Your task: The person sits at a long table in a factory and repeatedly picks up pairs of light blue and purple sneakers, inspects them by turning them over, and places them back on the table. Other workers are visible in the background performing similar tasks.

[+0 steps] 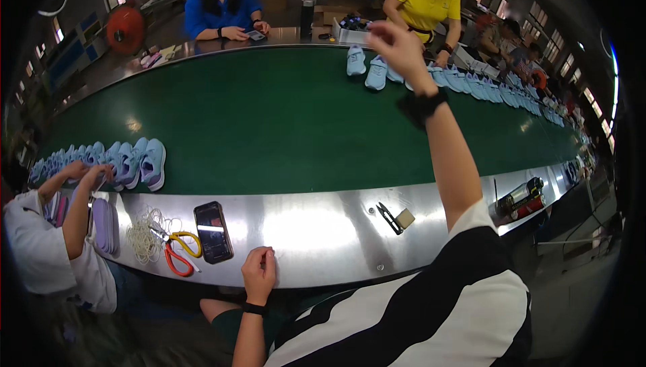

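head view: right hand (398,45) stretched over light blue shoes (367,67), fingers loose; left hand (259,273) fisted on metal ledge (316,226).

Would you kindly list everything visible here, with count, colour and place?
conveyor belt: one, green, centre
metal ledge: one, silver, near edge
shoes, left row: several, pale blue, belt's left
shoes, right row: many, pale blue, belt's far right
phone: one, black, ledge
scissors: one, orange and yellow handles, ledge
thread snips: one, black, ledge
co-workers: several, around belt
left hand: closed, on ledge edge
right hand: raised over belt, grip unclear
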Demonstrator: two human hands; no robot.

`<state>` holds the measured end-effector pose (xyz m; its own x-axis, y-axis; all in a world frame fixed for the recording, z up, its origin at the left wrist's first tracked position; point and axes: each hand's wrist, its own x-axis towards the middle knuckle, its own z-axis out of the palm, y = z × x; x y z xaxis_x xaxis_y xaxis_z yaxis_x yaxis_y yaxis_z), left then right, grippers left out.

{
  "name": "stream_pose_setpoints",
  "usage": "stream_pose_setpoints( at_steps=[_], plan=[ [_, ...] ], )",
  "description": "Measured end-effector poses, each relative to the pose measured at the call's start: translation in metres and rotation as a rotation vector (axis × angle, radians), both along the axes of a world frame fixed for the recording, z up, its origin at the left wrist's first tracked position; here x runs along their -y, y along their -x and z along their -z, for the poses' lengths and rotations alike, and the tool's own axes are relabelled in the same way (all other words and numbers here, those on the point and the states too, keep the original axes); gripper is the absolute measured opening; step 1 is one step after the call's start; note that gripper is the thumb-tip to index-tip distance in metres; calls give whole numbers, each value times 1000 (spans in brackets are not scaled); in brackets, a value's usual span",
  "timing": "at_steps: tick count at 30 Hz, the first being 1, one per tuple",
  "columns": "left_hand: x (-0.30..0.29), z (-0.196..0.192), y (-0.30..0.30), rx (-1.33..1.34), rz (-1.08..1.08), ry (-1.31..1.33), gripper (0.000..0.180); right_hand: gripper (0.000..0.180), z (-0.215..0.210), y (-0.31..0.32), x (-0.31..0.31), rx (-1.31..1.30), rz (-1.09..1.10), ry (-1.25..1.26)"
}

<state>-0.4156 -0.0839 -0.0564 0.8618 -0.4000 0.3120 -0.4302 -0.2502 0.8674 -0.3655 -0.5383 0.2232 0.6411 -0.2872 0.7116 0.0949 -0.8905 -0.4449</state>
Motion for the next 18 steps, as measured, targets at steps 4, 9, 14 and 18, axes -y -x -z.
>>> stream_pose_setpoints(
  at_steps=[4, 9, 14, 18],
  plan=[
    [-10, 3, -6, -147, 63, 71, 11, 48, 114, 64, -110, -488, -396, 88],
    [-24, -66, -79, 84, 211, -102, 24, 77, 209, 185, -197, -900, -455, 45],
    [-78, -53, -239, 488, -228, -444, 34, 88, 245, 206, -248, -922, -340, 92],
    [-106, -43, -333, 523, -522, -878, 52, 86, 245, 203, -251, -882, -274, 85]
  ],
)
